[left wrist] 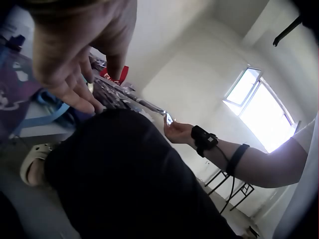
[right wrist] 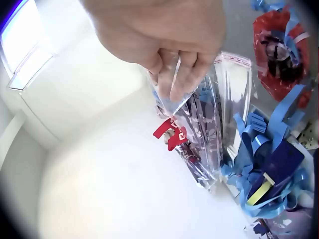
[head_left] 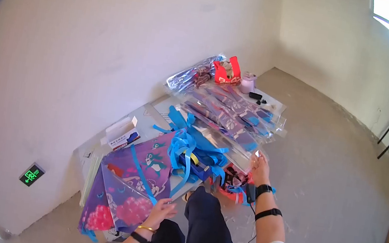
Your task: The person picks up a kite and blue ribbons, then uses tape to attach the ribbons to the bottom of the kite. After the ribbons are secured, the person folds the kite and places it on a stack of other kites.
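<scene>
My right hand (head_left: 260, 167) pinches the edge of a clear plastic bag (right wrist: 175, 102) between thumb and fingers. Below and beyond it lie flat purple printed items in clear plastic sleeves (head_left: 225, 116). My left hand (head_left: 160, 214), its fingers loosely bent and empty, hovers beside the near edge of a purple printed cloth (head_left: 147, 165) with a blue strap across it. In the left wrist view the left hand (left wrist: 82, 50) hangs above the dark trouser leg. Between the hands a heap of blue straps (head_left: 182, 150) surrounds a dark blue object with a yellow strip (right wrist: 260, 193).
A white box (head_left: 122, 133) stands on the table by the wall. At the back are a red bag (head_left: 227, 70), a pinkish jar (head_left: 248, 83) and small black items. A red plastic bag (head_left: 236, 178) sits low beside my right knee. A cable hangs from the right wrist.
</scene>
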### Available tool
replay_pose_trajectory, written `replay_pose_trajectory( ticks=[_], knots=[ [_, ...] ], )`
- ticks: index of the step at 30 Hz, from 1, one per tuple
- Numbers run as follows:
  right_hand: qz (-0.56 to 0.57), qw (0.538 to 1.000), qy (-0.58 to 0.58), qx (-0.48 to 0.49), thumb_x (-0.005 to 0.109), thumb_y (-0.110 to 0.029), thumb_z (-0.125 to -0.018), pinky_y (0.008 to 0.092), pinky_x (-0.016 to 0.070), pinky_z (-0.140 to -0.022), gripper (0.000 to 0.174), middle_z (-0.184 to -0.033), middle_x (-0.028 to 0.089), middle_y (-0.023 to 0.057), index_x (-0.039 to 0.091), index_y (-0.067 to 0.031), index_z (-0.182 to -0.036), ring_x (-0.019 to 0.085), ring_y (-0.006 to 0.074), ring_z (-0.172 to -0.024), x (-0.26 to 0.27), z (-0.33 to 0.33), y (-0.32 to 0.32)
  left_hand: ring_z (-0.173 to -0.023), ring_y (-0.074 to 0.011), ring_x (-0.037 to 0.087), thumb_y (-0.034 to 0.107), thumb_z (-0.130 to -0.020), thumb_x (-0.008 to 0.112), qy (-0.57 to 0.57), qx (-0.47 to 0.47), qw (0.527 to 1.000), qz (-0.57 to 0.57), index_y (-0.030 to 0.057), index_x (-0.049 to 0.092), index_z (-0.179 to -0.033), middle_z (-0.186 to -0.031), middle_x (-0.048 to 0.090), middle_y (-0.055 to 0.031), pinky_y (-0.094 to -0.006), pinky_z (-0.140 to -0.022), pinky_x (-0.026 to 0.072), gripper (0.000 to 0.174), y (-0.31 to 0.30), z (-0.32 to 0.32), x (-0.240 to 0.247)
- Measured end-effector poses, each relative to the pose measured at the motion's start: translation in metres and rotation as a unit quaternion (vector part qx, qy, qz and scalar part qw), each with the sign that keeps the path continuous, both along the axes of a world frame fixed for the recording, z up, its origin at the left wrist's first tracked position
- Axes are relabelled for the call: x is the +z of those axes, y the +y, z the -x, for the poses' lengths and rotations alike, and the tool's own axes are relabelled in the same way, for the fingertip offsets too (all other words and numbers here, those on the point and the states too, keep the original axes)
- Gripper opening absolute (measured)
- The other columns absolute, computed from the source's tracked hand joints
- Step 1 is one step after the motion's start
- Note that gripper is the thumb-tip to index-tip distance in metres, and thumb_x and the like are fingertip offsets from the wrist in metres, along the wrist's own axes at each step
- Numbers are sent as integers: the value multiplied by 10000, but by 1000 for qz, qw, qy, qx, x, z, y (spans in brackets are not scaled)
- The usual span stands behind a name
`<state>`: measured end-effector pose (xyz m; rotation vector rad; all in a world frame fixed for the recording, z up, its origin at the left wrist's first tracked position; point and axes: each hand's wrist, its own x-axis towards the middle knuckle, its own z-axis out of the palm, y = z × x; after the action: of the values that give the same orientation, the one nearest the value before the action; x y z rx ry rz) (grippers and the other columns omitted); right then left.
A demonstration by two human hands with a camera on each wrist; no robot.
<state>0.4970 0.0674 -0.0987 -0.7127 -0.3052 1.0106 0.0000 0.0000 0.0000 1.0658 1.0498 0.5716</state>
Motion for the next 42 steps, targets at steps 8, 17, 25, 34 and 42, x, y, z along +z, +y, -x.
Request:
replay_pose_trajectory(
  ticks=[8,17,25,34,42],
  knots=[
    [-21,990,142,7,565,-335,-1033,432,440,-1075,615,-1469,442,145,346,12,-1491,497,300,-1331,101,-15,107,-1016,-262,700,158,-983,632,44,131,989,53,11,468,-1363,-1254,638,-163,-365,-845,585,439,-26,66,-28],
    [247,967,-45,-31,649,-175,-950,321,522,-686,134,-827,651,39,646,-63,-1023,640,166,-747,-36,-13,17,-1024,-261,696,166,-989,628,32,123,988,92,14,496,-1335,-1245,649,-152,-373,-853,585,401,-40,58,-39],
    [492,825,-264,-87,800,-219,-759,358,546,-695,252,-782,738,122,770,22,-823,702,226,-736,-111,11,-16,-1013,-250,697,183,-994,624,45,123,986,102,24,514,-1316,-1254,651,-147,-355,-828,581,376,-35,56,-45],
    [404,779,-414,-242,723,-296,-887,414,531,-767,319,-875,698,175,658,8,-959,669,316,-818,-129,26,27,-975,-201,683,178,-978,647,110,215,968,73,42,579,-1265,-1215,654,-97,-335,-820,567,325,-44,95,-77],
    [214,868,-437,-94,702,-200,-936,290,476,-684,177,-826,645,32,650,-45,-1004,585,123,-742,-38,111,56,-962,-302,605,178,-843,724,416,199,846,-267,44,639,-1063,-944,629,-110,-446,-899,473,271,-32,137,-112]
  ],
)
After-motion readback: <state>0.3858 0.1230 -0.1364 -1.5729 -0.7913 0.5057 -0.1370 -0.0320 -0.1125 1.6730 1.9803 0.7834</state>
